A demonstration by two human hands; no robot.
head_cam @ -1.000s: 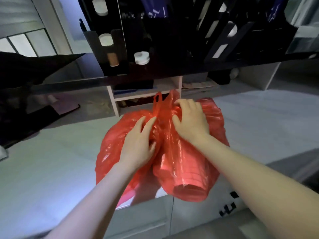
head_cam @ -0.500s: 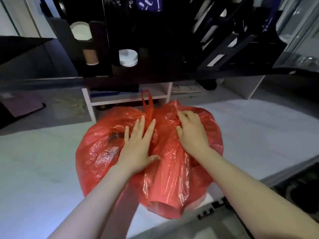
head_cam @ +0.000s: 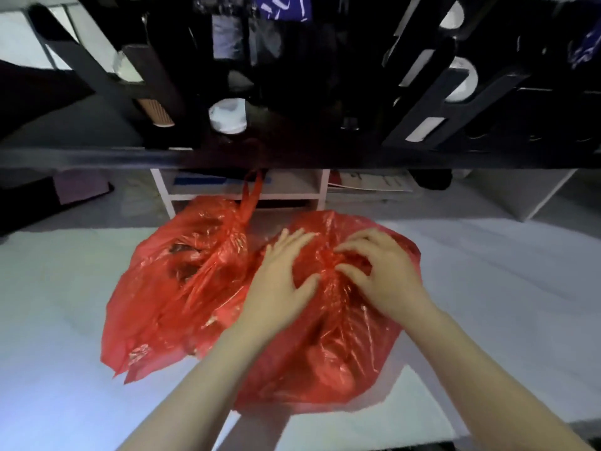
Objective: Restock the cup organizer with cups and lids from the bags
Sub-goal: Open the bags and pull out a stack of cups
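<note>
Two bare hands work on a red bag (head_cam: pixel 325 353) lying on a pale counter (head_cam: pixel 48 320). The left hand (head_cam: pixel 276 289) lies flat on the plastic, its fingers (head_cam: pixel 286 237) straight and spread apart, thumb stretched toward the bag's gathered neck. The right hand (head_cam: pixel 387 275) has its fingertips (head_cam: pixel 344 249) curled in, with index finger and thumb pinching that bunched neck, which sits between the two hands. What the bag holds cannot be made out through the plastic.

Just left of the left hand's fingers lies a second red bag (head_cam: pixel 169 288), touching the first, its tied handle loop (head_cam: pixel 252 193) standing up beyond the fingertips. Dark shapes show through its side.

Well beyond the fingertips and above them is the black cup organizer (head_cam: pixel 309 102), with white lids (head_cam: pixel 227 116) in one slot and a brown ribbed cup (head_cam: pixel 155 111) in the slot to their left. A white shelf unit (head_cam: pixel 312 190) stands beneath it.
</note>
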